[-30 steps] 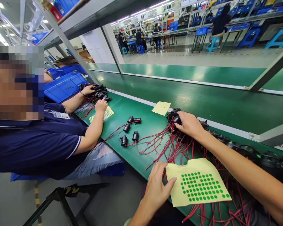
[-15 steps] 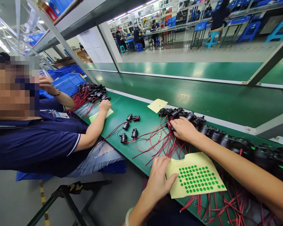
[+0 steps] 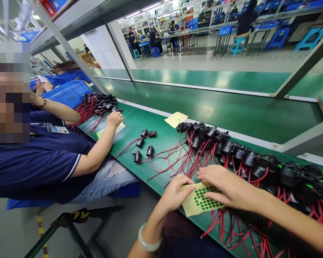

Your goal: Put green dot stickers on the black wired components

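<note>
A yellow sheet with rows of green round stickers (image 3: 201, 202) is tilted over the near edge of the green bench. My left hand (image 3: 174, 193) pinches its upper left corner between thumb and fingers. Over the right part of the sheet lies my right hand (image 3: 226, 186), thumb and fingers apart, touching or just above the stickers. Behind both hands runs a long pile of black cylindrical parts (image 3: 239, 152) with red wires (image 3: 190, 157). Some of the parts at the right carry green dots.
Several loose black parts (image 3: 150, 151) lie left of the pile. A second yellow sheet (image 3: 176, 119) rests behind. At the left a person (image 3: 43, 161) sits by another wired pile (image 3: 102, 104) and a blue bin (image 3: 67, 94). A metal frame post (image 3: 307, 136) stands right.
My right hand has left the black parts and come down over the sticker sheet. My left hand and the sheet have shifted slightly left. The camera view has moved a little.
</note>
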`<state>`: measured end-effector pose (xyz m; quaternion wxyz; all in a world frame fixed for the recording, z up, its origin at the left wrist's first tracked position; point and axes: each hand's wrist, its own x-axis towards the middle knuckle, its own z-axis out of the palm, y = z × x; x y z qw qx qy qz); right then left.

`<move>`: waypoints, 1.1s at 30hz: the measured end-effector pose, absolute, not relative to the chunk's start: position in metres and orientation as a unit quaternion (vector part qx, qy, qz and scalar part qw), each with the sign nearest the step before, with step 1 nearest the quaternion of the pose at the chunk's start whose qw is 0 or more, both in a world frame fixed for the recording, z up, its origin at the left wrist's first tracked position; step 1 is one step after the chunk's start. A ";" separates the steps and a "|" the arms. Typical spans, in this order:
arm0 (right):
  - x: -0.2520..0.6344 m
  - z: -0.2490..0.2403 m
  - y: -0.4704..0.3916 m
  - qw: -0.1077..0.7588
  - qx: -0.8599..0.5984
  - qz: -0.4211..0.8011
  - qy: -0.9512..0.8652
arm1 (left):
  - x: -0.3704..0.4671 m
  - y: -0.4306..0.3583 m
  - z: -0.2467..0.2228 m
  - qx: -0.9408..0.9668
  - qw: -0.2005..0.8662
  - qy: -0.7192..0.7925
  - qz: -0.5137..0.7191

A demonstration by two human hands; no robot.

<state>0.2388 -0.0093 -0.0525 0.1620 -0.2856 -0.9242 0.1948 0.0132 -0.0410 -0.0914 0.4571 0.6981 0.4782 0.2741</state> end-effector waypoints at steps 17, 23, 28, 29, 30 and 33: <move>0.242 -0.029 -0.046 0.359 -0.404 0.101 -0.835 | 0.033 -0.077 -0.064 0.338 0.671 0.401 0.524; 0.230 -0.021 -0.053 0.356 -0.356 0.140 -0.853 | 0.038 -0.085 -0.055 0.342 0.681 0.348 0.547; 0.229 -0.017 -0.059 0.388 -0.356 0.202 -0.826 | 0.038 -0.088 -0.057 0.368 0.667 0.356 0.542; 0.229 -0.017 -0.060 0.392 -0.363 0.215 -0.818 | 0.039 -0.088 -0.058 0.370 0.662 0.359 0.544; 0.229 -0.018 -0.061 0.393 -0.370 0.229 -0.810 | 0.039 -0.088 -0.059 0.372 0.658 0.362 0.546; 0.229 -0.020 -0.063 0.394 -0.402 0.277 -0.779 | 0.041 -0.089 -0.063 0.378 0.649 0.367 0.548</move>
